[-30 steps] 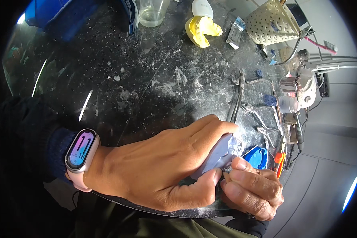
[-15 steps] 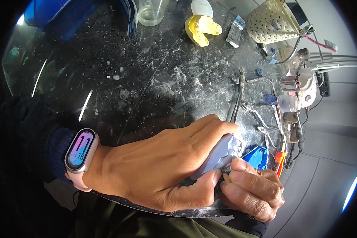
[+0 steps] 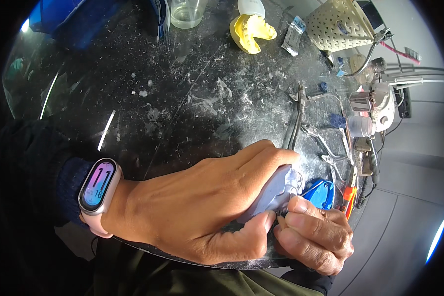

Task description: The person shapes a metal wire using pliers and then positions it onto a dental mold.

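Observation:
My left hand, coming in from the left with a watch on its wrist, is closed around a blue-grey dental model. Its fingers lie over the model's far side, and its thumb presses at the near edge. At the model's right side, my right hand is closed in a pinch, its fingertips almost meeting the left thumb. A thin shiny wire appears to run from those fingertips across the model's edge. What lies deeper in the pinch is hidden.
Several metal pliers lie on the dusty black tabletop to the right, near a blue plastic piece and an orange-handled tool. Farther back are a yellow dental model, a clear cup and a cream perforated basket.
The view has shifted very slightly. Both hands keep their hold at the model, and the thin wire shows a little more clearly beside the right fingertips.

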`<state>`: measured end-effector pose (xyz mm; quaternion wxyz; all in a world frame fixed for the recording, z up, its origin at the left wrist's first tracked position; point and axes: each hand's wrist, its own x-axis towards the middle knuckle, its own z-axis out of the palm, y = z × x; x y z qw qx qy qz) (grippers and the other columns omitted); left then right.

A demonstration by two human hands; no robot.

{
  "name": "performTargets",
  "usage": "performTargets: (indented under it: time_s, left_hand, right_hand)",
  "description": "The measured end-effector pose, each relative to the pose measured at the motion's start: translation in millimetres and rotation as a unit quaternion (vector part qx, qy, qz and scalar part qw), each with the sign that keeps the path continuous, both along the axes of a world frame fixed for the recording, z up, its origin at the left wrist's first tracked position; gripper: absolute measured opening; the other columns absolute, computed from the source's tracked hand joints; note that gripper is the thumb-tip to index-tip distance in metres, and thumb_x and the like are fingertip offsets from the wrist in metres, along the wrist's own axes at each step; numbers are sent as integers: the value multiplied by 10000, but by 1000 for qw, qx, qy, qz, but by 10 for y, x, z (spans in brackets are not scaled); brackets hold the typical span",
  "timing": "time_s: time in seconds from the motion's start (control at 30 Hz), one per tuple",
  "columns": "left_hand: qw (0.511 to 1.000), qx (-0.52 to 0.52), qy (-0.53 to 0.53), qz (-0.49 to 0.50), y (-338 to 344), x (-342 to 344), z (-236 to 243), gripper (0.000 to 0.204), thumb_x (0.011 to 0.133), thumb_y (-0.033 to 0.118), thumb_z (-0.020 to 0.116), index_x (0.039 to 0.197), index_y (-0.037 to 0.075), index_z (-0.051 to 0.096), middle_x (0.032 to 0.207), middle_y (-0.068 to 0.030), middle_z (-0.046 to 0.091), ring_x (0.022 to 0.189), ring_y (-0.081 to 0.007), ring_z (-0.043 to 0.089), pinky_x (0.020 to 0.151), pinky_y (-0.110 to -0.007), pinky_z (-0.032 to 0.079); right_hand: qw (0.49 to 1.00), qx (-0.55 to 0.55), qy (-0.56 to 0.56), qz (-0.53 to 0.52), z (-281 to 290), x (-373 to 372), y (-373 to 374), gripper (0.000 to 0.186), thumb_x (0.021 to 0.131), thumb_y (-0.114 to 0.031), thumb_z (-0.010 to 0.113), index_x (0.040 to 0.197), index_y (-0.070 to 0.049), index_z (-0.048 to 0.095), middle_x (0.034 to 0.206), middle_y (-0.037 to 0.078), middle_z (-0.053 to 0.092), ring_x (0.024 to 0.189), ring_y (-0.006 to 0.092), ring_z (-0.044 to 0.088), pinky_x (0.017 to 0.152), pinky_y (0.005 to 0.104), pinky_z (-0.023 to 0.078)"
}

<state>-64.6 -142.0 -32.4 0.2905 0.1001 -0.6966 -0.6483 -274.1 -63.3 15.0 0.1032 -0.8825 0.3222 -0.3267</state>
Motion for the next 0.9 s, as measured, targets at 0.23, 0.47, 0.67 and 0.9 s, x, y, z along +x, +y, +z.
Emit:
performTargets:
  time_s: [0.23,0.47,0.67,0.9]
  left_hand:
    - [1000,-10,0,1,-6,4,20,712,724,172,490,1345,-117,297,1015,-221,493,851,-301,544,755,-396,459]
    - [999,23,-17,-15,4,6,16,725,738,201,498,1365,-85,270,1056,-222,487,926,-315,540,818,-428,440]
    - [996,61,-45,-48,-17,27,47,724,786,293,489,1353,-99,267,1084,-214,488,966,-308,532,840,-422,428]
    - [998,37,-31,-41,-43,26,43,620,818,286,448,1280,-105,312,1021,-182,490,896,-263,512,791,-393,434]
  right_hand:
    - [999,-21,-20,-33,-42,33,50,247,629,53,795,842,25,672,909,171,631,887,330,689,673,290,611]
    - [981,-94,-168,8,-146,40,-25,99,794,-62,687,870,-25,635,906,154,626,788,306,695,576,298,535]
    - [984,32,-19,-175,19,-34,-5,218,806,-141,700,1010,-179,633,1085,121,685,1170,323,574,1079,499,313]
    - [989,16,58,-135,86,-117,-39,404,719,-49,760,1058,-166,575,1010,51,710,1168,273,581,1122,471,258]
